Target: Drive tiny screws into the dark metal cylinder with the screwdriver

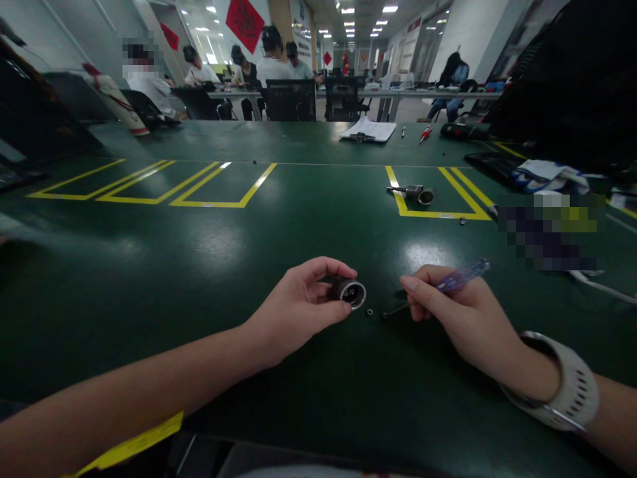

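Observation:
My left hand [311, 299] grips a short, hollow metal cylinder [352, 293] between thumb and fingers, its open end turned to the right. A screwdriver [460, 277] with a clear purple handle lies in the closed fingers of my right hand [442, 302]. Its dark shaft slants down to the left, and the tip is close to the green tabletop. Between the cylinder and that tip sits a small ring-shaped nut [369, 312], touched by neither hand. A pale watch strap [572, 382] circles my right wrist.
Beyond my hands, a metal part with a shaft and round cup [418, 194] lies across yellow tape [445, 215]. Near it is a small metal piece [462, 221]. Papers [369, 129], a red pen-like tool [426, 134] and cloth [550, 176] lie farther back. Several people sit beyond.

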{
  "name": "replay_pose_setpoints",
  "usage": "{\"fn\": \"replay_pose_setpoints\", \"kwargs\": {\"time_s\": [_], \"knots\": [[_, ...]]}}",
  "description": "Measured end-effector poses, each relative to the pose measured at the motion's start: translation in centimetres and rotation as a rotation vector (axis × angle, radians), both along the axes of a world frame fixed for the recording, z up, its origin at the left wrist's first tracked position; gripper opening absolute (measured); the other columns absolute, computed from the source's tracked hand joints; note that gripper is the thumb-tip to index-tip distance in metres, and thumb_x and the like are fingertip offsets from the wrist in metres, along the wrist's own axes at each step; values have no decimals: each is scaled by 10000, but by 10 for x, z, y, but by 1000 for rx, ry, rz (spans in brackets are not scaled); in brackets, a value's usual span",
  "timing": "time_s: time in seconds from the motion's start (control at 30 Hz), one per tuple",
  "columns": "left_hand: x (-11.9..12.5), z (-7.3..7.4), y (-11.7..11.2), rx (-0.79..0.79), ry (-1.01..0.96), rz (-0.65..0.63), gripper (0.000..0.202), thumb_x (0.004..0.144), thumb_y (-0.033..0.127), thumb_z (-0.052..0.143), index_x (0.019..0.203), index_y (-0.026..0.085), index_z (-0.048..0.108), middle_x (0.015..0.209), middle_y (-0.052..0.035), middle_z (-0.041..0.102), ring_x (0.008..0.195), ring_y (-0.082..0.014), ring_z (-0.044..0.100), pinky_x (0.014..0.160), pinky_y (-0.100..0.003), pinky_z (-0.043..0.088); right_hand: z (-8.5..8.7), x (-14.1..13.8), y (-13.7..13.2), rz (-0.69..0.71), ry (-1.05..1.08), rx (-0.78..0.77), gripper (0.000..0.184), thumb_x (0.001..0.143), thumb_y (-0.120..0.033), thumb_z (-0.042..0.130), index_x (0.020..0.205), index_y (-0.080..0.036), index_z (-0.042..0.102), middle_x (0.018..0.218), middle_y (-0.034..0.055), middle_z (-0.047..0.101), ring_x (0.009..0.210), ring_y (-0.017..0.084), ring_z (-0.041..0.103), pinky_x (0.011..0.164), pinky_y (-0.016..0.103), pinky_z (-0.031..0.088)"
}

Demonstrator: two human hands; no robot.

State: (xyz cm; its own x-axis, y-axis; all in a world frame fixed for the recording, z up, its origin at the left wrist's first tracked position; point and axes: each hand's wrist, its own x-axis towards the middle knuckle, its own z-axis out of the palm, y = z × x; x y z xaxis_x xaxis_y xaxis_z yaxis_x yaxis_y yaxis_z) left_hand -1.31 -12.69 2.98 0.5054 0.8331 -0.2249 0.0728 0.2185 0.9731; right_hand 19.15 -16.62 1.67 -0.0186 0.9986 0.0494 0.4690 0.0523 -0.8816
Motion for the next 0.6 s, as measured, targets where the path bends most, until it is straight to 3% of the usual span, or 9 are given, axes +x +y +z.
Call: {"fn": "replay_pose_setpoints", "kwargs": {"time_s": [0.1,0.3,0.43,0.6], "knots": [[0,0,-1,-7,2,-21,336,663,89,664,976,160,566,864,-17,662,811,-140,620,785,-309,472,-1,-1,2,3,-35,-37,365,848,-460,483,616,-186,545,534,-19,537,511,113,486,513,253,377],[1,-1,0,-6,-82,55,344,623,84,703,935,147,574,1033,-46,640,879,-141,611,829,-308,472,-5,-4,-2,31,20,48,312,859,-421,490,666,-188,567,578,-10,561,550,122,521,518,250,405],[2,-1,1,6,-60,40,360,624,88,703,962,150,600,1007,-43,648,865,-142,610,835,-320,475,-5,-2,-10,26,127,300,210,880,-319,485,736,-208,590,652,5,596,667,147,580,601,270,455],[2,-1,-2,28,-23,29,345,658,128,679,998,164,632,941,-39,669,876,-165,615,834,-343,478,6,-7,-21,302,-46,567,110,856,-155,488,872,-214,579,816,42,648,794,171,613,697,311,500]]}}
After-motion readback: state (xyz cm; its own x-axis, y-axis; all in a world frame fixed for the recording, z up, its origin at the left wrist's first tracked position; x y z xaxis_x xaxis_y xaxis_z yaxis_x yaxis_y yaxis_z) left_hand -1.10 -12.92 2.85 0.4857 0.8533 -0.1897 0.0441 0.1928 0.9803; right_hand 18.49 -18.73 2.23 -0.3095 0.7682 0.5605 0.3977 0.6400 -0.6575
